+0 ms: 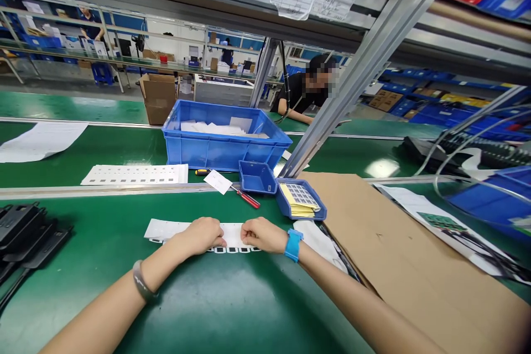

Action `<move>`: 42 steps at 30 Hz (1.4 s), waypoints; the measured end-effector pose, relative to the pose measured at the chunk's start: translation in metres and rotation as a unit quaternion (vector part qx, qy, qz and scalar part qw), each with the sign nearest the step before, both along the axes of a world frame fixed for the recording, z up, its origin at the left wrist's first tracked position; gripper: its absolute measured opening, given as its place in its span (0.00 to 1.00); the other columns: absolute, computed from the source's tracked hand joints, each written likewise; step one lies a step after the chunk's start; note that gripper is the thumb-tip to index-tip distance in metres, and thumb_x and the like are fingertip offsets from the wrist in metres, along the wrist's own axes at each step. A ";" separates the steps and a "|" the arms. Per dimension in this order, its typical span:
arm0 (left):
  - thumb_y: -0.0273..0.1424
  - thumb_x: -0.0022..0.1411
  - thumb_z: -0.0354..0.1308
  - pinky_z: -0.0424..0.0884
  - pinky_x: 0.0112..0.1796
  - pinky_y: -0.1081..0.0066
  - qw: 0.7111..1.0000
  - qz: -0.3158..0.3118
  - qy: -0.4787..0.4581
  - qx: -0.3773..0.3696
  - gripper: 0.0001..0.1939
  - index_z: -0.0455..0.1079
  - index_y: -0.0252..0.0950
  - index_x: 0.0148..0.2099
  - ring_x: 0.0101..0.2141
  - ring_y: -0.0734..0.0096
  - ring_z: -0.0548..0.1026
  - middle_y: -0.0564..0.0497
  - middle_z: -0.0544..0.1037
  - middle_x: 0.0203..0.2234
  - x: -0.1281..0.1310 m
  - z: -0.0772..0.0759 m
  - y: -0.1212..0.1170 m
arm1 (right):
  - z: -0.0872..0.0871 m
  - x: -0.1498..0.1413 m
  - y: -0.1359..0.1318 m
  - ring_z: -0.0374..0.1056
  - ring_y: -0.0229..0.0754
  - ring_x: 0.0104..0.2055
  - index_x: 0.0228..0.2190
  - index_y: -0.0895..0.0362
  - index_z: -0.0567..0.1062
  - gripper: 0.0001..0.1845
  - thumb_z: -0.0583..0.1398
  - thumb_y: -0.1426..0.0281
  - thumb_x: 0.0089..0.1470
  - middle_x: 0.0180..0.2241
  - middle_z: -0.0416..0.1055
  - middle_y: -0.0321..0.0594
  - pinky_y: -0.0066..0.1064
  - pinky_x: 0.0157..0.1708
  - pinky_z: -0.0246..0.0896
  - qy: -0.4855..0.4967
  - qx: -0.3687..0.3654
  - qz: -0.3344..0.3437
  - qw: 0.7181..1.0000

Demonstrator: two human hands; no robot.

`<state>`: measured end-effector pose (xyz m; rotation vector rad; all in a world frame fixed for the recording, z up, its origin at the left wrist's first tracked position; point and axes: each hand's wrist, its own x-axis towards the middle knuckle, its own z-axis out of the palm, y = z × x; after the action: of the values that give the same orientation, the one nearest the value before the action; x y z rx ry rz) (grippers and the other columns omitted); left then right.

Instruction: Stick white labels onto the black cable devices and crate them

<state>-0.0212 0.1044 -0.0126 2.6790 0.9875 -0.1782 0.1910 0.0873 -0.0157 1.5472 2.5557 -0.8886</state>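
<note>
A long white strip sheet (231,230) lies across the green worktop in front of me, with a row of dark-centred, white-framed rectangles along its near edge. My left hand (202,234) is closed on the middle of this sheet, fingers curled. Just to its right, my right hand (264,234) pinches at the same sheet, its fingertips close to those of the left. The curled fingers hide what lies exactly between them. A similar stack of white strip sheets (136,174) with small dark squares rests farther back on the left.
Behind the hands stand a small blue bin (256,178), another holding yellow-backed label sheets (299,198), and a large blue crate (224,149). A red-handled screwdriver (249,199) lies nearby. Cardboard (398,243) covers the right side; black adapters (29,240) sit left. A metal post (332,116) rises ahead.
</note>
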 end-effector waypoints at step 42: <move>0.39 0.53 0.63 0.63 0.37 0.72 0.982 0.107 -0.093 -0.126 0.13 0.70 0.42 0.40 0.38 0.66 0.71 0.54 0.72 0.37 -0.090 0.034 0.001 | -0.011 0.000 0.029 0.57 0.33 0.26 0.28 0.57 0.71 0.05 0.57 0.74 0.55 0.23 0.62 0.30 0.23 0.26 0.47 0.125 -0.040 0.111 0.985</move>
<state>-0.1109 0.1050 0.0218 2.2960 1.1023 -0.0071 0.1912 0.1167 -0.0263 1.1671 2.7482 -1.2053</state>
